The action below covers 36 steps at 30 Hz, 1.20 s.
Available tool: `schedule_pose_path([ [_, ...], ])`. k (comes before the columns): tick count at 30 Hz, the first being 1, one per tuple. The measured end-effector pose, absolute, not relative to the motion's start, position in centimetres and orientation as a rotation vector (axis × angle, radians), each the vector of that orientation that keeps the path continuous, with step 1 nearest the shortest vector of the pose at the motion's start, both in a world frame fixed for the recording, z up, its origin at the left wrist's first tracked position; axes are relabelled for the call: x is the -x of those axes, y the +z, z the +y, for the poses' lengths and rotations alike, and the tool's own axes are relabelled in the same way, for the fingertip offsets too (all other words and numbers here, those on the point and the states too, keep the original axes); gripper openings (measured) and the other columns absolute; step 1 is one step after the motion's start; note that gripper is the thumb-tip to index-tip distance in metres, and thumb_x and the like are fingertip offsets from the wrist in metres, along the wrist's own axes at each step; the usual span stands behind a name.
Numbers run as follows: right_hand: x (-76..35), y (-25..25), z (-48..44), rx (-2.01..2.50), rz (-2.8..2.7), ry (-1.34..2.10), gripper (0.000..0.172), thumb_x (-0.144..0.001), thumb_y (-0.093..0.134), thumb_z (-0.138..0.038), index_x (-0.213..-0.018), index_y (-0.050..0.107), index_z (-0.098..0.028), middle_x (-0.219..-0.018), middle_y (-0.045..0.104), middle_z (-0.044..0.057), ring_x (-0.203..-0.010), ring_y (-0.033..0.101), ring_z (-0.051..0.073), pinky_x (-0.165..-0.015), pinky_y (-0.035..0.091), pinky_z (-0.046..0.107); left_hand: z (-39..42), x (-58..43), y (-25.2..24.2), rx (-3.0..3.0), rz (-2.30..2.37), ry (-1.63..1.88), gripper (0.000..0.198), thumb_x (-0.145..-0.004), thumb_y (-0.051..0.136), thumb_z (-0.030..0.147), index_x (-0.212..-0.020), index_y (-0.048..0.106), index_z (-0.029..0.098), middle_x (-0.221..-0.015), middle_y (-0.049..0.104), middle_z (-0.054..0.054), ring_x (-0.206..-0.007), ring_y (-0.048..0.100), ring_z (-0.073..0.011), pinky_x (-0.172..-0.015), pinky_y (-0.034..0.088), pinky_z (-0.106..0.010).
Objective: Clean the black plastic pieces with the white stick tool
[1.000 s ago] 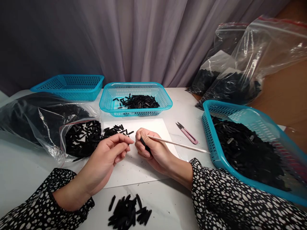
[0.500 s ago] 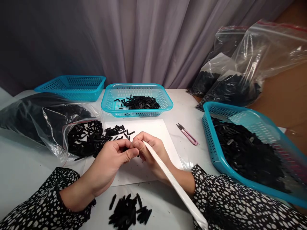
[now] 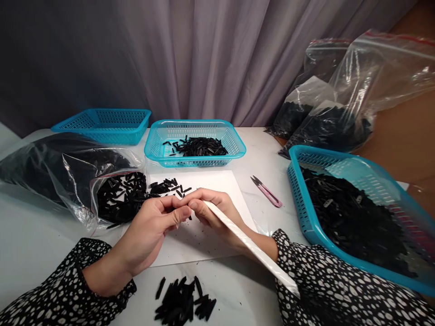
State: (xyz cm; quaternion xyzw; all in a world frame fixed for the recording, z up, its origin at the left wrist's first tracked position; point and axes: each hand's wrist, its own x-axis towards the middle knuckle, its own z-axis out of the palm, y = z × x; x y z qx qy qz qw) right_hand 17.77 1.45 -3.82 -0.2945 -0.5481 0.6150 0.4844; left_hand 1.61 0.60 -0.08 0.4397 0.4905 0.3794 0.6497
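Note:
My right hand (image 3: 219,215) is closed round the upper end of a long, narrow white strip (image 3: 251,246), which slants down over my right forearm. My left hand (image 3: 152,233) is closed in a pinch, thumb against forefinger, its fingertips meeting those of my right hand. Whatever sits between the fingertips is hidden. Both hands are above a white sheet (image 3: 197,249). Beyond them, small black fuzzy-looking pieces (image 3: 166,185) lie loose at the sheet's far edge. Nearer to me, a pile of similar black pieces (image 3: 176,299) rests on the table.
An open plastic bag (image 3: 68,167) of black pieces lies at left. Behind stand an empty blue basket (image 3: 102,136) and a blue basket (image 3: 195,160) with black pieces. Pink thread snips (image 3: 267,191), a fuller basket (image 3: 302,213) and zip bags (image 3: 326,122) are at right.
Both hands stay fingertip to fingertip, with my left fingers shifted slightly left. The white strip's lower end has risen a little. The view has moved slightly.

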Motion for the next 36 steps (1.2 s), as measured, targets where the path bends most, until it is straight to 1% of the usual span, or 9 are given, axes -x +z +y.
schedule_pose_path([
  [7,-17.91,-3.51,1.37,0.841,-1.365,1.407,0.019,-0.088,0.067,-0.036,-0.087,0.074,-0.018,-0.054,0.042,-0.006,-0.049,0.029,0.009,-0.046,0.022,0.025,0.81,-1.65,0.0,-0.868,1.106,0.894,0.037,-0.055,0.094,0.042,-0.066,0.073,0.014,-0.065,0.055,0.001,-0.063,0.04,-0.0101,-0.059,0.032,-0.024],
  [11,-17.88,-3.64,1.35,0.804,-1.262,1.524,0.022,-0.087,0.069,-0.038,-0.09,0.073,-0.017,-0.052,0.04,-0.007,-0.047,0.026,0.008,-0.045,0.021,0.025,0.72,-1.66,0.11,-0.837,1.101,0.907,0.036,-0.054,0.095,0.04,-0.07,0.075,0.015,-0.069,0.06,0.0,-0.065,0.044,-0.0105,-0.06,0.034,-0.024],
  [14,-18.0,-3.86,1.47,0.752,-1.222,1.557,0.022,-0.089,0.067,-0.038,-0.092,0.074,-0.017,-0.052,0.039,-0.008,-0.046,0.025,0.008,-0.045,0.02,0.024,0.71,-1.66,0.45,-0.883,1.09,0.909,0.031,-0.059,0.092,0.039,-0.074,0.078,0.015,-0.07,0.062,-0.001,-0.064,0.043,-0.0102,-0.058,0.033,-0.024],
  [20,-18.16,-3.95,1.59,0.734,-1.216,1.538,0.02,-0.091,0.065,-0.036,-0.091,0.075,-0.018,-0.065,0.055,-0.003,-0.049,0.03,0.007,-0.045,0.023,0.024,0.74,-1.63,0.84,-0.987,1.121,0.896,0.024,-0.068,0.083,0.038,-0.068,0.075,0.016,-0.07,0.063,-0.002,-0.064,0.045,-0.012,-0.058,0.033,-0.026],
  [24,-18.05,-3.84,1.53,0.785,-1.218,1.502,0.02,-0.089,0.068,-0.037,-0.09,0.075,-0.018,-0.056,0.048,-0.005,-0.048,0.029,0.008,-0.046,0.026,0.025,0.72,-1.59,0.76,-1.031,1.141,0.901,0.019,-0.069,0.081,0.036,-0.07,0.076,0.018,-0.07,0.063,-0.001,-0.063,0.044,-0.0125,-0.059,0.034,-0.027],
  [26,-18.0,-3.85,1.57,0.806,-1.248,1.456,0.02,-0.088,0.07,-0.038,-0.089,0.075,-0.018,-0.056,0.049,-0.004,-0.048,0.033,0.009,-0.047,0.03,0.025,0.77,-1.58,0.77,-1.045,1.155,0.892,0.019,-0.068,0.08,0.036,-0.069,0.076,0.018,-0.068,0.062,-0.001,-0.063,0.044,-0.0128,-0.059,0.033,-0.028],
  [28,-17.97,-3.92,1.63,0.827,-1.295,1.382,0.019,-0.088,0.07,-0.037,-0.087,0.076,-0.019,-0.062,0.057,-0.002,-0.052,0.043,0.011,-0.051,0.037,0.027,0.86,-1.59,0.8,-1.058,1.171,0.88,0.019,-0.068,0.08,0.036,-0.068,0.075,0.018,-0.067,0.061,-0.001,-0.062,0.043,-0.0128,-0.058,0.032,-0.028],
  [32,-17.92,-4.14,1.59,0.831,-1.402,1.208,0.014,-0.09,0.066,-0.03,-0.088,0.076,-0.021,-0.079,0.072,0.004,-0.072,0.063,0.018,-0.069,0.051,0.033,0.91,-1.66,0.66,-1.122,1.2,0.9,0.019,-0.069,0.077,0.034,-0.061,0.069,0.019,-0.063,0.056,0.001,-0.06,0.039,-0.0127,-0.058,0.031,-0.028],
  [36,-17.89,-4.13,1.18,0.865,-1.524,1.083,0.013,-0.092,0.063,-0.026,-0.089,0.076,-0.023,-0.084,0.076,0.005,-0.074,0.067,0.019,-0.071,0.054,0.034,0.73,-1.59,0.15,-1.211,1.236,0.946,0.02,-0.071,0.073,0.029,-0.056,0.063,0.02,-0.059,0.051,0.003,-0.061,0.04,-0.0135,-0.06,0.033,-0.028],
])
